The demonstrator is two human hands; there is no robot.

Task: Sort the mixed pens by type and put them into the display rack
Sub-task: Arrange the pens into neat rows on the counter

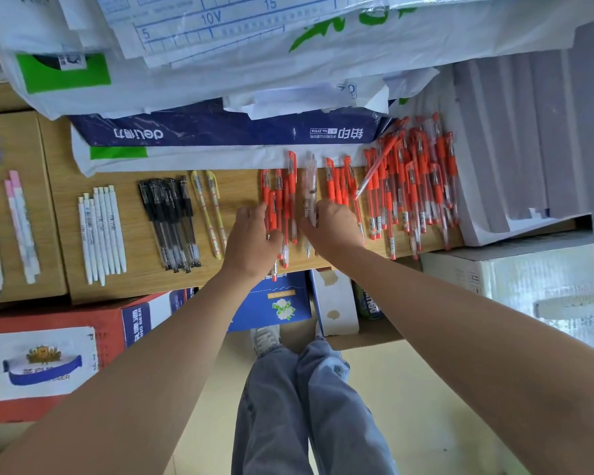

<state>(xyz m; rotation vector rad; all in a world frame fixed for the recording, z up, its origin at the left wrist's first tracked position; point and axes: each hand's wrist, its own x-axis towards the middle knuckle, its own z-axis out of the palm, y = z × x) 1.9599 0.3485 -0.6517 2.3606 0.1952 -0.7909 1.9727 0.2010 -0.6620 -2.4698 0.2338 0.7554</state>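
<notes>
Right hand (pixel 333 228): finger and thumb curl round a clear pale plastic pen (pixel 310 186), pinching its lower end, we judge. Left hand (pixel 251 234) lies curled on a row of orange-red plastic gel pens (pixel 290 186); we cannot tell if it grips any. All lie on a light wooden board (pixel 240 190), some tips past its front edge. Risks: lifting the clear pen drags its red neighbours over the edge, or the loose heap of red pens (pixel 422 186) on the right slides into the row. We see no display rack.
</notes>
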